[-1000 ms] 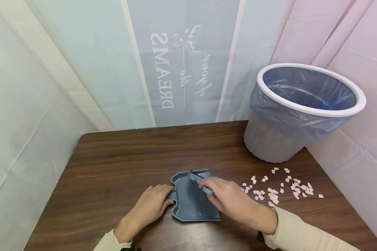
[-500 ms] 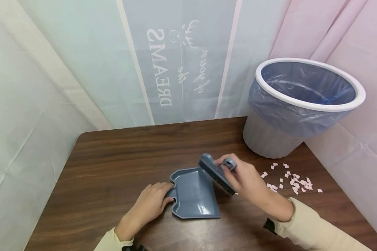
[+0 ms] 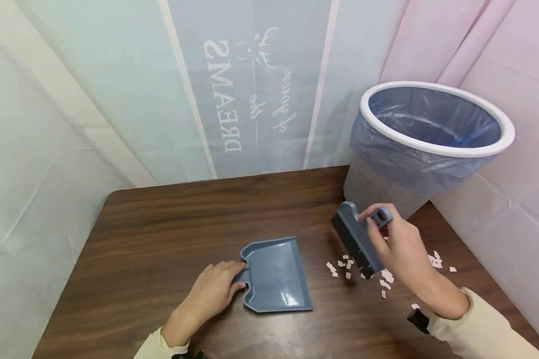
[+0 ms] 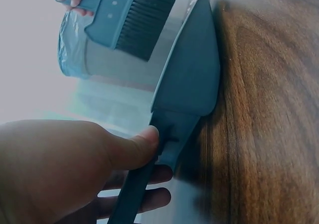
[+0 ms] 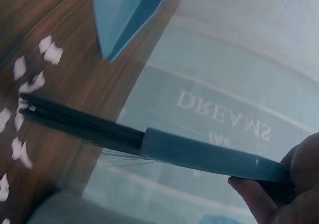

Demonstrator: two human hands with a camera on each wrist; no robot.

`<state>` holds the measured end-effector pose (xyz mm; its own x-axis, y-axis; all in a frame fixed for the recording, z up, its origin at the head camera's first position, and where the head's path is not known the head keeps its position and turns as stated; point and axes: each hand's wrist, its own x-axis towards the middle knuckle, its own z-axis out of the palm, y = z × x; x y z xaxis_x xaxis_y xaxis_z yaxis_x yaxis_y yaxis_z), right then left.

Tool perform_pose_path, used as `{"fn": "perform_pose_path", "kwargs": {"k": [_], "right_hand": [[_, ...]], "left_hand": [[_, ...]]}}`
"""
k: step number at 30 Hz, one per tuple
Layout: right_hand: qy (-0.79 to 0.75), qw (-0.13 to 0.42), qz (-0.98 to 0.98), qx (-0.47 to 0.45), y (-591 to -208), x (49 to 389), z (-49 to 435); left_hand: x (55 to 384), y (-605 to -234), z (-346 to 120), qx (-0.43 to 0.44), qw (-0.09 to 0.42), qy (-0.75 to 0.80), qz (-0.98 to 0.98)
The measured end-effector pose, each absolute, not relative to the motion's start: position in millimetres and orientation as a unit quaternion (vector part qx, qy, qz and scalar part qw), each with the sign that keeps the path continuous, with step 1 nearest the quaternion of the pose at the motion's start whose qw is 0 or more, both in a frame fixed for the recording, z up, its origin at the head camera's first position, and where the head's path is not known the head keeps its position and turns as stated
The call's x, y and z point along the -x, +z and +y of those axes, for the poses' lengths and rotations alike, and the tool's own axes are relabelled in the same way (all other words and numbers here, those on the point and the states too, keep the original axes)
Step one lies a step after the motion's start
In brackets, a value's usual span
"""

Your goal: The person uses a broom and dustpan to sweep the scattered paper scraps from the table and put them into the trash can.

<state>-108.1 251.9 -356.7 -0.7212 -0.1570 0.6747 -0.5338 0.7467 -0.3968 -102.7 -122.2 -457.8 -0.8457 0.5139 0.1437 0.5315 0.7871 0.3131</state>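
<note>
My left hand (image 3: 212,290) grips the handle of a blue-grey dustpan (image 3: 276,279), which lies on the table with its wide edge facing right. In the left wrist view the thumb presses on the dustpan handle (image 4: 167,139) and the fingers curl beneath it. A small hand brush (image 3: 357,237) with dark bristles is held by its handle in my right hand (image 3: 404,249), tilted above the table. Small white paper scraps (image 3: 341,264) lie under and around the brush. In the right wrist view the bristle tips (image 5: 30,104) are among the scraps; whether they touch the table I cannot tell.
A grey waste bin (image 3: 377,184) with a white rim and a blue plastic liner stands at the table's back right, behind my right hand. Further scraps (image 3: 435,259) lie to the right of that hand. Fabric walls (image 3: 251,89) enclose the wooden table (image 3: 170,224).
My right hand has lifted the brush out of the dustpan and carried it right, over the scraps. The left hand and dustpan stay nearly in place.
</note>
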Motion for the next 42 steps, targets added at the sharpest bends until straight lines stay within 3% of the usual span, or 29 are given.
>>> {"fn": "perform_pose_path", "kwargs": {"k": [9,17,28,42], "right_hand": [[0.206,0.349,-0.904,-0.136,-366.3,99.9,273.1],[0.191,0.338,-0.913,-0.128,-383.5,95.0,276.7],[0.202,0.305,-0.923,-0.114,-394.2,97.8,258.1],[0.237,0.307,-0.91,-0.145,-395.2,107.3,225.2]], "left_hand": [[100.1,-458.4,-121.3,0.275,0.022,-0.178,-0.945],[99.0,-456.8,-120.9,0.275,0.032,-0.176,-0.945],[99.6,-456.5,-121.9,0.271,0.031,-0.175,-0.946],[99.3,-454.4,-122.7,0.274,0.029,-0.171,-0.946]]}}
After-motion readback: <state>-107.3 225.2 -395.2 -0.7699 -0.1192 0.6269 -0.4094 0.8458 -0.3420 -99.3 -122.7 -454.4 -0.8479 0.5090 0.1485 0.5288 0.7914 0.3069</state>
